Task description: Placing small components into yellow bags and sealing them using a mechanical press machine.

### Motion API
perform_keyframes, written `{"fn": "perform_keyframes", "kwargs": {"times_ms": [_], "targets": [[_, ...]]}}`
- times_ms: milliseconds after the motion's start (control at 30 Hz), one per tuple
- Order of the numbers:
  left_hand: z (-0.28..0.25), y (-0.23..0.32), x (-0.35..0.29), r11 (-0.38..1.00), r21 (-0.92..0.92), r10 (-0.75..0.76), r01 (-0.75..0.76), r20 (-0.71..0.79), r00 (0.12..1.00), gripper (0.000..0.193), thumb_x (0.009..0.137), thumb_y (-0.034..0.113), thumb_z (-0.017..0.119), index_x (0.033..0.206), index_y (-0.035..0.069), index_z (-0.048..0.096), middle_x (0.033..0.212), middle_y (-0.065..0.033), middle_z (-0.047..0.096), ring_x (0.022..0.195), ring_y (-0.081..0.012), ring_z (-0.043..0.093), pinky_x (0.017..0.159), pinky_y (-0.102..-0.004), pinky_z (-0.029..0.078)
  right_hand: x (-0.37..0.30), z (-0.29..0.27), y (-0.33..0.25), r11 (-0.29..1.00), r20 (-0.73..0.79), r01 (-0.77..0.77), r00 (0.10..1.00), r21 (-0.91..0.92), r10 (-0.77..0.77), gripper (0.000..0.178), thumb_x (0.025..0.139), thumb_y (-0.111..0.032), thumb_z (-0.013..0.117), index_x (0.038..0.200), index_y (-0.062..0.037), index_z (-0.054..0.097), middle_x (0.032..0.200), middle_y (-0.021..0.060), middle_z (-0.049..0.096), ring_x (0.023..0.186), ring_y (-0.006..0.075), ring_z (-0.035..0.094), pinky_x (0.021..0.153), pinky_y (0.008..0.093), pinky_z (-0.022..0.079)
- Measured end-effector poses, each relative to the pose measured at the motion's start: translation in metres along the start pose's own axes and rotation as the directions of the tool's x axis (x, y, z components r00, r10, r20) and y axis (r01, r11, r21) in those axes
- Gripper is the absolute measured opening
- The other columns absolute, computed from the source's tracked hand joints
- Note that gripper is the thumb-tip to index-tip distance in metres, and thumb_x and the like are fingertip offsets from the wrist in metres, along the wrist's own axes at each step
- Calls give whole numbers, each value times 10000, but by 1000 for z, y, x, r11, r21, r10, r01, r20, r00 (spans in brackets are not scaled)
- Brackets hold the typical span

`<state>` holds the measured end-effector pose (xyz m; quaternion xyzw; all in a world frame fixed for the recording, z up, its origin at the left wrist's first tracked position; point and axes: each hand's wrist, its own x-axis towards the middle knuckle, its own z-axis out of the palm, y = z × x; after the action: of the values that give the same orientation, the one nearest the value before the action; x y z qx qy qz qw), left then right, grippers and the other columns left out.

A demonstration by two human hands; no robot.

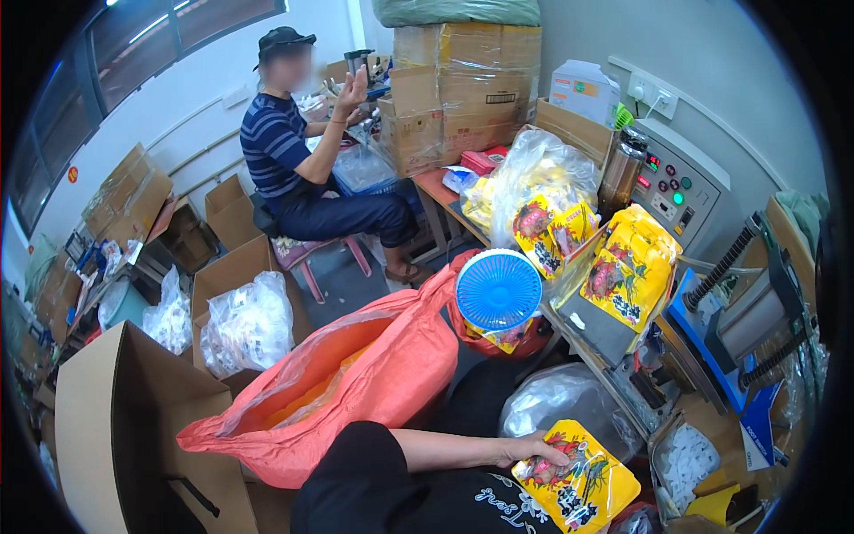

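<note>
My left hand (538, 450) is closed on a yellow printed pouch (583, 481), gripping it by its upper left part. The pouch is tilted in front of my black shirt, at the bottom of the view. My left forearm reaches across from the left. My right hand does not show. Beside the left hand lies a clear plastic bag (569, 405). Several similar yellow pouches (623, 276) are piled on the bench ahead on the right, next to a sealing machine (729, 311) with a blue plate and black springs.
A large open red-orange sack (382, 365) lies to my left, beside an open cardboard box (133, 427). A blue slotted round basket (498, 289) stands ahead. Behind are a control box (680, 182), a clear bag of yellow pouches (543, 178), stacked cartons (463, 89) and a seated co-worker (294, 160).
</note>
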<state>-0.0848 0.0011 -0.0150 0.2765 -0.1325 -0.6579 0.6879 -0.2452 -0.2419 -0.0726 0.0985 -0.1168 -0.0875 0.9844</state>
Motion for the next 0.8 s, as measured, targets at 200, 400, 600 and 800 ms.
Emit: {"fn": "perform_keyframes", "kwargs": {"times_ms": [200,400,600,800], "targets": [[1,8,3,975,204,93,-91,-1,996,546,805,198,742,1271,27,516,1121,-85,652,986,-153,641,871,-294,510,-7,17,-7,827,-44,71,992,-557,-115,499,920,-229,604,1333,-4,437,1150,85,589,1007,220,606,787,318,489],[4,26,-11,872,366,358,-324,-28,933,668,774,175,763,1346,32,449,1225,-76,598,1113,-160,567,995,-318,419,-8,100,2,823,207,460,888,-334,-412,87,839,-142,665,769,-131,614,688,1,495,735,154,466,721,312,388],[-7,41,-22,601,693,638,-399,-114,762,878,731,195,797,1443,35,309,1311,-103,532,1176,-183,527,1025,-333,395,-10,107,48,220,-83,-19,955,-975,-286,167,878,-148,669,980,-73,560,768,27,536,753,151,511,689,280,436],[3,23,-8,274,933,867,-234,-135,480,1020,698,318,810,1489,52,223,1376,-181,468,1273,-294,473,1058,-368,369,36,35,123,-24,-277,-310,878,-950,-390,329,816,70,617,1141,64,563,761,28,592,669,91,570,632,210,476]]}}
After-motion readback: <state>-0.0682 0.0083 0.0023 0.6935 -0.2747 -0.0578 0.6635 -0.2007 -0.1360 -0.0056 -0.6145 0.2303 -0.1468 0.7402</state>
